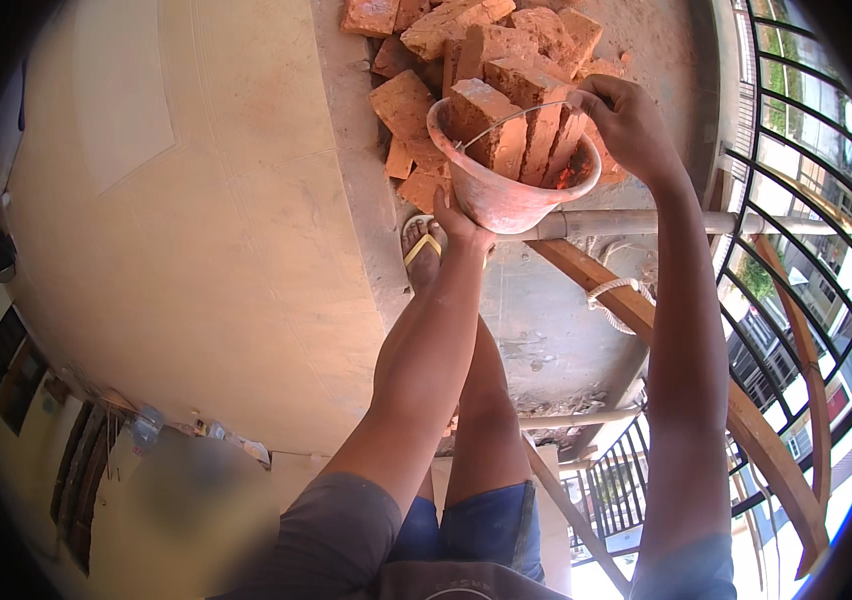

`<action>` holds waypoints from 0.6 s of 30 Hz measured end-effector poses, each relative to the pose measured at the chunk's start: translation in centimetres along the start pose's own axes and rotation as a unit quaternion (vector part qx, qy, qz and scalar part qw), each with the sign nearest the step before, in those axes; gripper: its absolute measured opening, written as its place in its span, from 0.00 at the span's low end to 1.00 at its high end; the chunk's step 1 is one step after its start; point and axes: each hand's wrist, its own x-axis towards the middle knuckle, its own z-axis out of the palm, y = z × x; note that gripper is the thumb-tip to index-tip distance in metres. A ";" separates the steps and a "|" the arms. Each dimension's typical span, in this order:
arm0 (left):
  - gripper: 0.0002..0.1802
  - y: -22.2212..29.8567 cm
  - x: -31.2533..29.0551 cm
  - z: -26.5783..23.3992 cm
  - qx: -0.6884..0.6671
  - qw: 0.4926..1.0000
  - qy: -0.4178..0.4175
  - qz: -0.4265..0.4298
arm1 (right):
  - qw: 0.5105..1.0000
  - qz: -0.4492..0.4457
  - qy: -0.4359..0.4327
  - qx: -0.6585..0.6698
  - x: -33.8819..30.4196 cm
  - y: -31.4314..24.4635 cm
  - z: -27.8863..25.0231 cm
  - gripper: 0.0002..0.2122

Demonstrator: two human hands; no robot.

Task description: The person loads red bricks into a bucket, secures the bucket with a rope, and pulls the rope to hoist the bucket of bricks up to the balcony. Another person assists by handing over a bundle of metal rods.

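Note:
A worn pinkish bucket [498,200] holds several red-orange bricks [487,128] that stand on end and stick up past its rim. My right hand [623,128] pinches the thin wire handle [516,118] at the bucket's far right. Against the lower left of the bucket, my left hand [462,220] grips it from below, thumb up along the wall; its other fingers are hidden behind and under the bucket. Just beyond lies a heap of loose bricks [401,105], whole and broken, partly covered by the bucket.
My sandalled foot [420,240] stands just below the heap. A plain wall [216,250] runs along the left. On the right are a horizontal pole [636,223], a slanting wooden beam [596,280] with rope [618,290] tied round it, and a black metal railing [796,180].

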 end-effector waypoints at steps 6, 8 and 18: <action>0.37 2.5 -1.6 2.0 0.022 0.995 -0.091 0.032 | 0.981 -0.180 0.038 -0.062 -6.6 -0.1 3.7 0.14; 0.39 2.8 -3.7 6.5 0.015 0.999 -0.048 0.011 | 0.967 -0.208 0.127 -0.073 -5.0 1.5 3.5 0.17; 0.39 1.3 -3.4 14.8 0.302 0.945 0.021 0.126 | 0.989 -0.048 0.136 -0.028 11.4 2.1 -4.2 0.18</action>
